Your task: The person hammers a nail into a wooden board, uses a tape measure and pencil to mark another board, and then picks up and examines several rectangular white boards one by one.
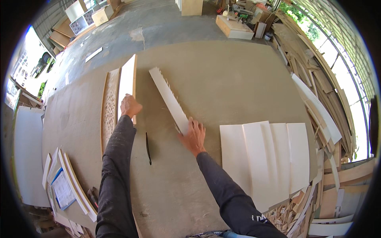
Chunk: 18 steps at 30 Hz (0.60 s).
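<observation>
l hand (130, 106) curled on white board (127, 81) edge, r hand (193, 136) fingers spread flat on toothed strip (169, 99).

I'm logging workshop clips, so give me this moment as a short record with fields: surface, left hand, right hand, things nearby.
surface: large brown workbench board
left hand: left hand rests on the near end of a long white panel, beside a perforated brown strip
right hand: right hand presses on the near end of a white strip with a toothed edge
nearby: stack of white panels to the right; thin black tool between the forearms; offcuts along the right edge
</observation>
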Tool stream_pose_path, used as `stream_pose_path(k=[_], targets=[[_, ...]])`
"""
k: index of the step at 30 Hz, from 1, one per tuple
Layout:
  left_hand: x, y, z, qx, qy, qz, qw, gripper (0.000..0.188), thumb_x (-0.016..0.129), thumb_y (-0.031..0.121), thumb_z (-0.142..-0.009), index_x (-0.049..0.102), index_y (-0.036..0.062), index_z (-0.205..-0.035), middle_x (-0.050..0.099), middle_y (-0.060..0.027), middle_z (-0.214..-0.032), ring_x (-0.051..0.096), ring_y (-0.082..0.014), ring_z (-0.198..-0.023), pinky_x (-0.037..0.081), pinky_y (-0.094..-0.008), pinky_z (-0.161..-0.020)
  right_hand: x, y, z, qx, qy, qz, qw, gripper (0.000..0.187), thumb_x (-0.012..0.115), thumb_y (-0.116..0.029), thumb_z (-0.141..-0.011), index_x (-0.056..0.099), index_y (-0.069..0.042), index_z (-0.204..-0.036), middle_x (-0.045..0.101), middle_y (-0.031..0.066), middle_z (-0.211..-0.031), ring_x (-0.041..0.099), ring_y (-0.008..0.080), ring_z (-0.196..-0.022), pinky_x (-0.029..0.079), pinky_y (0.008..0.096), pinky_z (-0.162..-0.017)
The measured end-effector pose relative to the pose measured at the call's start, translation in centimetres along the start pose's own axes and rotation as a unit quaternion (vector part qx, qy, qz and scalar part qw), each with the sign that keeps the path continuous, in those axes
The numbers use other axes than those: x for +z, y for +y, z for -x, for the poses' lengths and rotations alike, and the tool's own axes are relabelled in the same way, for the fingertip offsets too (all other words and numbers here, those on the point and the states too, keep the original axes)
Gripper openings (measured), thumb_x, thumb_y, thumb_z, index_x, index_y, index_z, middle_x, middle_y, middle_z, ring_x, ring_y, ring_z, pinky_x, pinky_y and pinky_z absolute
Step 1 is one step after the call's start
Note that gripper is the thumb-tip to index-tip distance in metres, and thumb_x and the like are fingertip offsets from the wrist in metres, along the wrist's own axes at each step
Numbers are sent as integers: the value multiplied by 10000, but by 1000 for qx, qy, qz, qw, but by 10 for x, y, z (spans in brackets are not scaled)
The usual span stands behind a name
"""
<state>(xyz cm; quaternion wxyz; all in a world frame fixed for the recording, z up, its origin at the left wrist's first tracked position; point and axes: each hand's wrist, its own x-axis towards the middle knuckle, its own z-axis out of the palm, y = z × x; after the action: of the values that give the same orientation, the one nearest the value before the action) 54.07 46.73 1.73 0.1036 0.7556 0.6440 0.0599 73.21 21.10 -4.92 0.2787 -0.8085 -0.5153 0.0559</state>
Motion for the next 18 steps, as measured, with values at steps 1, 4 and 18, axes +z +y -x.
stream_pose_path(k=[1, 4, 18], targets=[[-5, -5, -4, -4, 9, -2, 1000, 551, 651, 150, -752, 583, -110, -1233, 658, -312, -1146, 657, -418, -1105, 529, -431, -968, -15, 1, 10, 24, -42, -18, 999, 705, 764, -341, -739, 580, 31, -1308, 598, 171, -1244, 558, 325, -1059, 438, 447, -935], [-24, -42, -18, -28, 80, 22, 996, 313, 630, 149, -778, 690, -89, -972, 692, -303, -1029, 686, -390, -1029, 536, -449, -907, -66, 3, 33, 119, -226, -121, 959, 573, 724, -295, -740, 636, 26, -1207, 645, 167, -1071, 621, 283, -957, 485, 370, -870], [-142, -31, 188, 119, 32, 489, 863, 271, 665, 242, -962, 676, -18, -1039, 640, -19, -864, 579, -109, -753, 495, -239, -724, -233, 127, 285, 198, -129, -725, 647, 582, 636, -21, -693, 538, -15, -1266, 592, 74, -1031, 607, 177, -838, 524, 293, -784]])
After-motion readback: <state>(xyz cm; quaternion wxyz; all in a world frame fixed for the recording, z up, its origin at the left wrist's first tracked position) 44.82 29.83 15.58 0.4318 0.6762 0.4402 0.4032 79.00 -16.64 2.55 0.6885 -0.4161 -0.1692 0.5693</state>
